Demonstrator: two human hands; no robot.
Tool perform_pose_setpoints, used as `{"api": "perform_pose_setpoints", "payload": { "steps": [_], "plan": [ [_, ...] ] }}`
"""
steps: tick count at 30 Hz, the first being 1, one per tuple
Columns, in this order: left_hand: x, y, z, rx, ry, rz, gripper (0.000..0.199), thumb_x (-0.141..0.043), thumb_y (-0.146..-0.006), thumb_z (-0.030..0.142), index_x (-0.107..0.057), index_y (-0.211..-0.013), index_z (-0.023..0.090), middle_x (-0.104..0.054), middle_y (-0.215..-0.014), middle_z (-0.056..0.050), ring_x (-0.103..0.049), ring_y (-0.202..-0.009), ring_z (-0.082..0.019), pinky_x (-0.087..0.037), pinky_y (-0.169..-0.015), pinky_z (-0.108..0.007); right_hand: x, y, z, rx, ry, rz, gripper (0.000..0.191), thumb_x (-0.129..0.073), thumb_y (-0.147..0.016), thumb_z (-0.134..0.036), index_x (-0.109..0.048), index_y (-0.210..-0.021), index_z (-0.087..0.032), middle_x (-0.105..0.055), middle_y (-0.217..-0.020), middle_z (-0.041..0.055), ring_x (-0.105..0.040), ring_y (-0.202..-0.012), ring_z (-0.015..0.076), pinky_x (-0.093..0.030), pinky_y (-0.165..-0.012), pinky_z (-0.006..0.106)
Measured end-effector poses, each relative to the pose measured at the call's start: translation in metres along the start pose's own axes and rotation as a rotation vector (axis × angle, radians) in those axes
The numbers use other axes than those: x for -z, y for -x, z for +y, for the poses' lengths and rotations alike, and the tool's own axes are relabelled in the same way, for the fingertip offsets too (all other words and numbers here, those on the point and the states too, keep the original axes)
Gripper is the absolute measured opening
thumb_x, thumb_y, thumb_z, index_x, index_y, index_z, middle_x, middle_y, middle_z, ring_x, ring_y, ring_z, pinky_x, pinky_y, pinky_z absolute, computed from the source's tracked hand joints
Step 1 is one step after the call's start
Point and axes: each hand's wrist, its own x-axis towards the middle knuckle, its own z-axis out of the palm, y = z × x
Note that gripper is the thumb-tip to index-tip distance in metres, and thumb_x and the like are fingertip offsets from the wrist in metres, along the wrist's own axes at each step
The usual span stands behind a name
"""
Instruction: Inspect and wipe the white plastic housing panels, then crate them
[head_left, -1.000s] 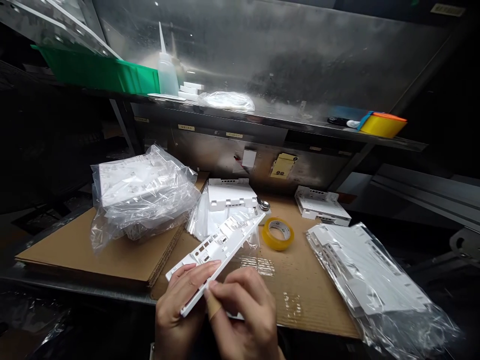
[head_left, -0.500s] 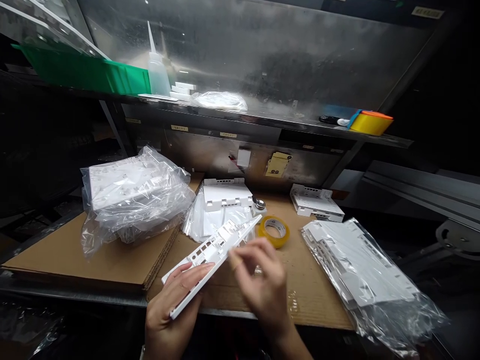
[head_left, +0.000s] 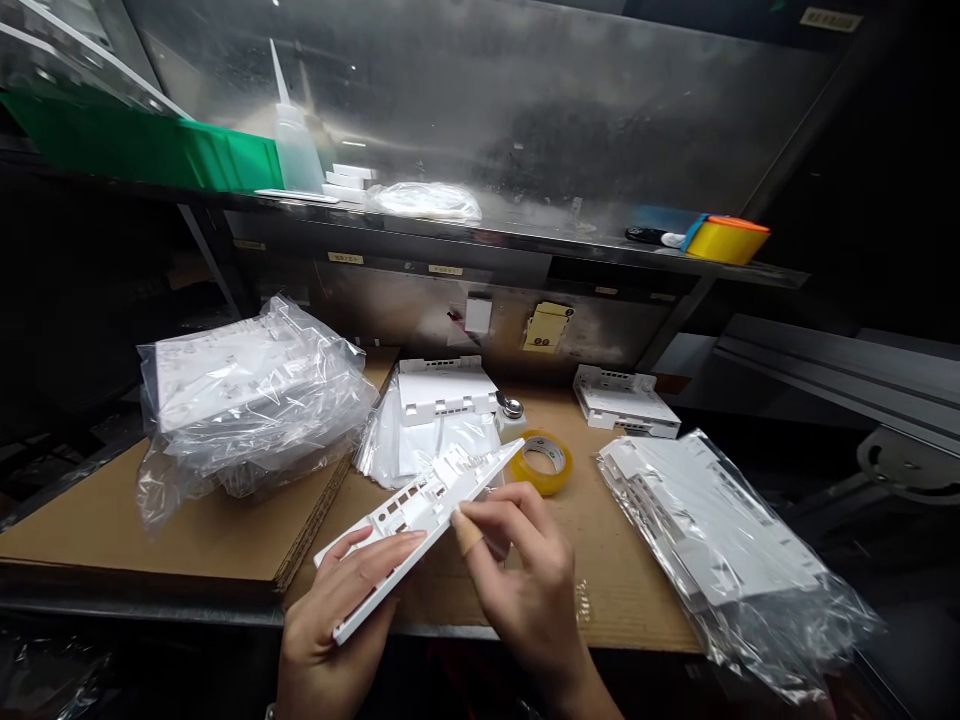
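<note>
My left hand (head_left: 330, 625) grips the near end of a flat white plastic panel (head_left: 416, 512), tilted on edge over the cardboard-covered bench (head_left: 225, 520). My right hand (head_left: 525, 580) touches the panel's middle with its fingertips; the index finger wears a tan bandage. A roll of yellow tape (head_left: 541, 460) lies just beyond the panel's far end. Behind it is a stack of clear bags (head_left: 424, 445) with a white panel on top.
A bagged pile of white panels (head_left: 240, 390) sits at the left, another bagged pile (head_left: 720, 530) at the right, and a loose panel (head_left: 626, 400) at the back right. The shelf above carries a green bin (head_left: 150, 150), a squeeze bottle (head_left: 292, 140) and a yellow tub (head_left: 724, 240).
My right hand left the panel's near edge, swung up and away, and came back onto the panel's middle. The view has shifted a little to the right.
</note>
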Motion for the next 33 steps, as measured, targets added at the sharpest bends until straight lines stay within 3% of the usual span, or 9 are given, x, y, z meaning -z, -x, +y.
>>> {"api": "perform_pose_setpoints", "payload": {
  "steps": [5,8,10,13,17,19,23,26,33],
  "plan": [
    [0.004,0.001,-0.001,0.041,0.022,-0.056,0.036,-0.064,-0.095,0.007,-0.070,-0.121,0.031,-0.079,-0.114,0.004,-0.075,-0.102,-0.017,-0.040,-0.112,-0.035,0.012,-0.014,0.030,-0.157,0.080,0.235,0.012,-0.069,-0.095,-0.032,-0.074,-0.098,-0.022,-0.066,-0.102,0.0069,-0.067,-0.090,0.0196,-0.056,-0.076,0.031],
    [0.009,-0.005,-0.003,0.039,0.065,-0.128,0.038,-0.064,-0.095,0.010,-0.070,-0.123,0.035,-0.080,-0.115,0.003,-0.076,-0.101,-0.020,-0.038,-0.112,-0.038,0.016,-0.007,0.017,-0.326,-0.270,-0.041,0.021,-0.063,-0.099,-0.040,-0.066,-0.112,-0.024,-0.065,-0.125,0.0095,-0.068,-0.078,0.0149,-0.058,-0.065,0.029],
    [0.010,-0.009,-0.005,0.017,0.093,-0.178,0.036,-0.062,-0.097,0.013,-0.072,-0.122,0.036,-0.081,-0.111,0.002,-0.074,-0.106,-0.024,-0.033,-0.116,-0.042,0.012,0.002,0.005,-0.389,-0.436,-0.266,0.022,-0.059,-0.102,-0.042,-0.061,-0.115,-0.024,-0.070,-0.119,0.0085,-0.068,-0.072,0.0136,-0.058,-0.064,0.028],
    [0.006,-0.014,-0.005,0.115,0.128,-0.037,0.028,-0.070,-0.093,0.022,-0.078,-0.114,0.039,-0.076,-0.125,0.000,-0.058,-0.133,-0.030,-0.017,-0.126,-0.048,0.005,0.016,-0.001,-0.422,-0.488,-0.213,0.020,-0.057,-0.103,-0.041,-0.059,-0.112,-0.023,-0.075,-0.097,0.0050,-0.071,-0.087,0.0177,-0.059,-0.081,0.031],
    [-0.005,-0.020,-0.001,0.592,0.775,0.304,0.101,-0.086,-0.063,0.070,-0.043,-0.153,0.048,-0.019,-0.175,0.007,-0.014,-0.160,-0.032,-0.019,-0.128,-0.042,-0.005,0.032,0.006,-0.323,-0.482,0.122,0.015,-0.057,-0.104,-0.037,-0.058,-0.113,-0.025,-0.078,-0.099,0.0043,-0.074,-0.093,0.0180,-0.061,-0.084,0.030],
    [-0.007,-0.025,0.002,0.793,1.275,0.239,0.116,-0.063,-0.065,0.091,-0.029,-0.161,0.037,-0.024,-0.174,-0.004,-0.014,-0.159,-0.036,-0.021,-0.128,-0.049,-0.008,0.043,0.007,-0.290,-0.467,0.146,0.014,-0.057,-0.104,-0.037,-0.060,-0.113,-0.026,-0.079,-0.101,0.0037,-0.075,-0.096,0.0176,-0.061,-0.085,0.029],
    [-0.003,-0.037,0.007,1.029,1.686,0.133,0.072,-0.043,-0.102,0.056,-0.035,-0.159,0.013,-0.054,-0.154,-0.020,-0.041,-0.148,-0.041,-0.026,-0.125,-0.059,-0.008,0.059,0.002,-0.304,-0.451,-0.028,0.016,-0.060,-0.102,-0.038,-0.063,-0.113,-0.027,-0.079,-0.105,0.0043,-0.075,-0.100,0.0188,-0.061,-0.084,0.028],
    [0.000,-0.045,0.012,1.222,1.686,0.264,0.059,-0.044,-0.103,0.031,-0.038,-0.157,0.009,-0.065,-0.142,-0.021,-0.057,-0.136,-0.041,-0.033,-0.122,-0.061,-0.001,0.059,-0.006,-0.270,-0.390,-0.188,0.014,-0.060,-0.102,-0.029,-0.064,-0.115,-0.028,-0.077,-0.102,0.0033,-0.075,-0.082,0.0152,-0.059,-0.067,0.022],
    [-0.007,-0.059,0.037,1.389,1.645,0.483,0.059,-0.051,-0.101,0.026,-0.039,-0.158,0.017,-0.070,-0.135,-0.019,-0.068,-0.121,-0.039,-0.043,-0.116,-0.058,-0.019,0.056,-0.036,0.134,-0.176,-0.238,0.022,-0.068,-0.095,-0.014,-0.071,-0.115,-0.024,-0.066,-0.100,0.0066,-0.066,-0.090,0.0183,-0.058,-0.079,0.031]
  ]
}}
